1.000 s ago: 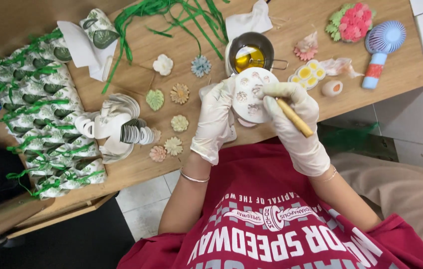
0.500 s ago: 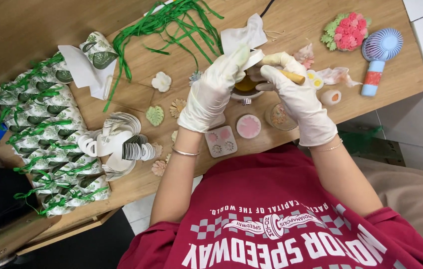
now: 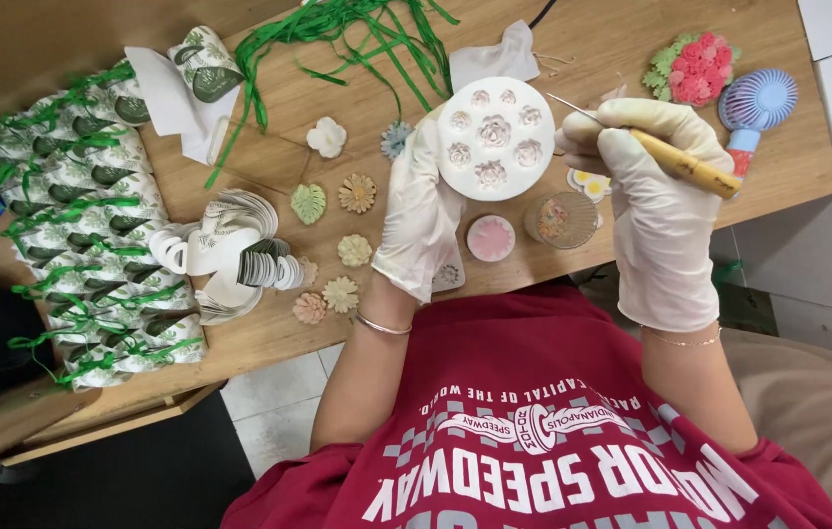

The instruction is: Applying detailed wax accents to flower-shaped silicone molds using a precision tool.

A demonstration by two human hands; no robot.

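Round white mould (image 3: 494,138), probably soft, light and bendy, propped above the table (image 3: 269,338) on left hand (image 3: 423,211) fingers curled behind its edge; right hand (image 3: 659,201) pinching wooden-handled needle tool (image 3: 676,164); best gripped by the rim.

Single head-worn view, looking steeply down over red-shirted chest onto wooden table (image 3: 269,333). Close range: gloved left hand (image 3: 423,214) and right hand (image 3: 661,211) near frame centre. Table edge, tiled floor at bottom. No second view, no overlap.
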